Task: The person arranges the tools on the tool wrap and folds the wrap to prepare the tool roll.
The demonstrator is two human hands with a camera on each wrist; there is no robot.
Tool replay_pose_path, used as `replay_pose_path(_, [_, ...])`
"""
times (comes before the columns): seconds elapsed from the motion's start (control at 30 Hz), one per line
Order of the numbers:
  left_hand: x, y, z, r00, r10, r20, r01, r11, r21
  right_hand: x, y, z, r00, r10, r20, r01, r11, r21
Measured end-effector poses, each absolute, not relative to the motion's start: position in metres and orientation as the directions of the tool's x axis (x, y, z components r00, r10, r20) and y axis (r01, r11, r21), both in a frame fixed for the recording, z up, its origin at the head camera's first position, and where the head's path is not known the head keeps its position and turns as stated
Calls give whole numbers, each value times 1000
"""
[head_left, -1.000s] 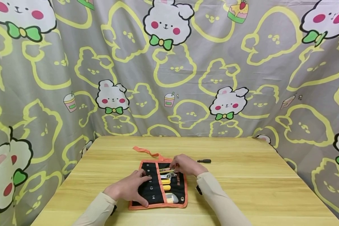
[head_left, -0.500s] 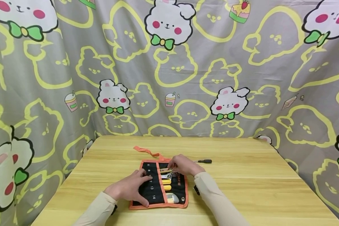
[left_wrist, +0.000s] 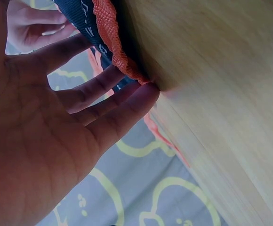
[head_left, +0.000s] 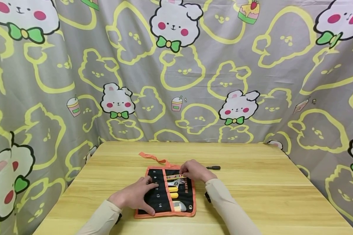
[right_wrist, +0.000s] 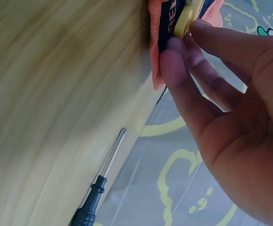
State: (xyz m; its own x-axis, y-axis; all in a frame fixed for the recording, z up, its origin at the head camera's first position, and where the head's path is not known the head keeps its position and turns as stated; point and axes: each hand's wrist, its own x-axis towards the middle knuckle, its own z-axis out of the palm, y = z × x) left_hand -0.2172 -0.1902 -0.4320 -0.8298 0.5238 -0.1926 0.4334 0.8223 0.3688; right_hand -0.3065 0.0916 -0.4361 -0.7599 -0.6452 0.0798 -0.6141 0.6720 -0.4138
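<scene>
A black tool pouch [head_left: 161, 204] with orange trim and numbered pockets lies unrolled on the table. My left hand [head_left: 135, 194] rests across its left half, thumb and fingers spread; in the left wrist view the fairly straight fingers touch the orange edge. At the far right part of the pouch, my right hand [head_left: 195, 171] pinches the end of a slim yellow tool [head_left: 174, 177] with a printed label, which sits in a pocket. Its yellow end [right_wrist: 186, 21] shows between thumb and fingers in the right wrist view. An adjustable wrench [head_left: 176, 183] sits in the pocket beside it.
Two yellow handles [head_left: 173, 192] and a grey-and-yellow tool [head_left: 179, 206] fill nearer pockets. A black-handled screwdriver [right_wrist: 89, 202] lies on the wooden table [head_left: 253, 189] beyond the right hand. An orange strap [head_left: 153, 157] trails off the pouch's far side. A patterned curtain [head_left: 194, 81] surrounds the table.
My right hand shifted slightly left over the yellow tool, then back right, now uncovering more of its label. The left hand and the pouch have stayed in place.
</scene>
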Motion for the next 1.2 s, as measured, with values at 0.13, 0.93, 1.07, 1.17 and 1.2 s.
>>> replay_pose_path(0.13, [-217, -190, -432, -828, 527, -190, 437, 820, 370, -306, 88, -435, -765, -640, 73, -611, 686, -394])
replay_pose_path(0.93, [-218, -191, -434, -827, 529, -189, 446, 823, 352, -302, 62, -434, -812, -581, 56, -574, 776, -262])
replay_pose_path(1.07, [-219, -191, -434, -827, 530, -187, 447, 822, 352, -303, 58, -436, -814, -579, 56, -573, 781, -249])
replay_pose_path(1.17, [-219, -191, -434, -827, 531, -186, 449, 822, 349, -303, 55, -437, -811, -582, 60, -577, 777, -254])
replay_pose_path(1.2, [-219, -191, -434, -827, 530, -186, 449, 823, 348, -302, 54, -437, -809, -584, 63, -579, 774, -257])
